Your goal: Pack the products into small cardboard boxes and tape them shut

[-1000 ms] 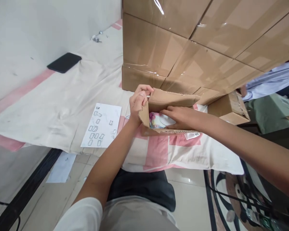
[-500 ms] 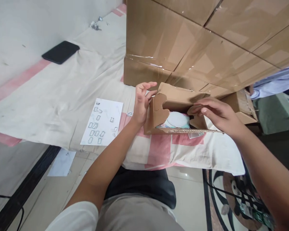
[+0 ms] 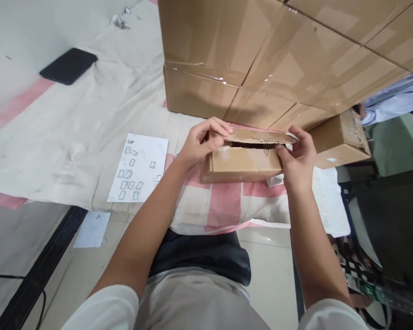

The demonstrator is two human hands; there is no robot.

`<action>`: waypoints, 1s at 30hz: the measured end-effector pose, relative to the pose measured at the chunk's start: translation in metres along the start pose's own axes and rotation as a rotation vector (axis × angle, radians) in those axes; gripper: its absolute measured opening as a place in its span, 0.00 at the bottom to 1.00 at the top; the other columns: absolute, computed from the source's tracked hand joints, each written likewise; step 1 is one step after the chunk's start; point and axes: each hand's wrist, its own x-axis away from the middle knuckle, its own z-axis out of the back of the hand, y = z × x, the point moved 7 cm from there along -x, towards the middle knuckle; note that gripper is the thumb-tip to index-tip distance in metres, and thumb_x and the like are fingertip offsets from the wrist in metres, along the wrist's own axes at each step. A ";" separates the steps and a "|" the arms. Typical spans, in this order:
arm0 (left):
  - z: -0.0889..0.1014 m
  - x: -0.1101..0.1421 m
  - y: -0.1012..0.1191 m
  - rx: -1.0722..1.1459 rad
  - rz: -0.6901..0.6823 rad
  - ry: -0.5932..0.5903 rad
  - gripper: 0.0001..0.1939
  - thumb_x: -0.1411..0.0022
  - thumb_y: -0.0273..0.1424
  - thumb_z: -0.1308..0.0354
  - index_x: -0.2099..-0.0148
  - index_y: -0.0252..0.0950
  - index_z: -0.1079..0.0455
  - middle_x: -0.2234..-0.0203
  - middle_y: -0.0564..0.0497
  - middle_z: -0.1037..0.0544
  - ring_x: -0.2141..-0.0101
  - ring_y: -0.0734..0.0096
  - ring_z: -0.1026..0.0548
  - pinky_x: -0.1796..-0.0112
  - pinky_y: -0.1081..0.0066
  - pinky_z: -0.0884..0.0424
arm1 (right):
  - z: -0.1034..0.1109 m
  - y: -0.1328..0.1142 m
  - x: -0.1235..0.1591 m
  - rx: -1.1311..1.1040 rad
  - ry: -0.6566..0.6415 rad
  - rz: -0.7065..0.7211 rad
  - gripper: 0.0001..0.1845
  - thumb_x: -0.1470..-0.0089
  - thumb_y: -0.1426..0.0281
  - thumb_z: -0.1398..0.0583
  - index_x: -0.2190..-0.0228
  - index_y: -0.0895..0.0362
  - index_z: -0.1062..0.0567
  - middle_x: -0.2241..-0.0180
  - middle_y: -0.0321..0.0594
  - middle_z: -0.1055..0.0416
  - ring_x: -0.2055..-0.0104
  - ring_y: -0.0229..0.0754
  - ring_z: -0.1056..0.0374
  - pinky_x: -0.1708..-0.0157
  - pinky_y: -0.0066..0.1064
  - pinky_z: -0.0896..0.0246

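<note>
A small cardboard box lies on the cloth in front of me, its near flap folded over the top. The far flap slants up behind, and a dark narrow gap runs between the two. At the box's left end my left hand grips the far flap's corner, fingers on top and thumb towards the near flap. My right hand pinches the flaps at the right end, its thumb by the gap. What is inside the box is hidden now.
Behind stands a tall stack of taped cartons. Another carton sits to the right, near a person's sleeve. A printed sheet and a black flat tablet-like object lie on the cloth to the left.
The near flap has swung up and over, covering the box's opening and the pale patterned item inside. Both hands have closed onto the flaps; the right hand has moved lower and nearer.
</note>
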 end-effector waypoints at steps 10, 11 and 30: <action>0.002 0.001 -0.001 -0.205 -0.015 0.020 0.09 0.40 0.31 0.36 0.67 0.41 0.35 0.61 0.49 0.25 0.55 0.59 0.24 0.50 0.50 0.29 | 0.084 0.060 0.031 0.130 0.177 -0.162 0.19 0.48 0.64 0.39 0.54 0.51 0.23 0.54 0.42 0.24 0.50 0.49 0.28 0.48 0.44 0.33; 0.003 0.000 -0.002 -0.207 -0.021 0.024 0.07 0.40 0.30 0.36 0.65 0.42 0.34 0.61 0.50 0.25 0.55 0.59 0.25 0.50 0.50 0.28 | 0.092 0.073 0.035 0.184 0.150 -0.254 0.17 0.49 0.63 0.38 0.58 0.52 0.21 0.56 0.42 0.23 0.52 0.49 0.27 0.49 0.44 0.33; 0.003 0.001 -0.010 -0.147 0.045 0.079 0.05 0.42 0.31 0.35 0.65 0.43 0.30 0.62 0.50 0.28 0.54 0.57 0.26 0.47 0.50 0.30 | 0.051 0.096 0.039 0.034 -0.393 -1.088 0.12 0.63 0.77 0.35 0.83 0.56 0.35 0.85 0.27 0.48 0.83 0.27 0.60 0.84 0.26 0.65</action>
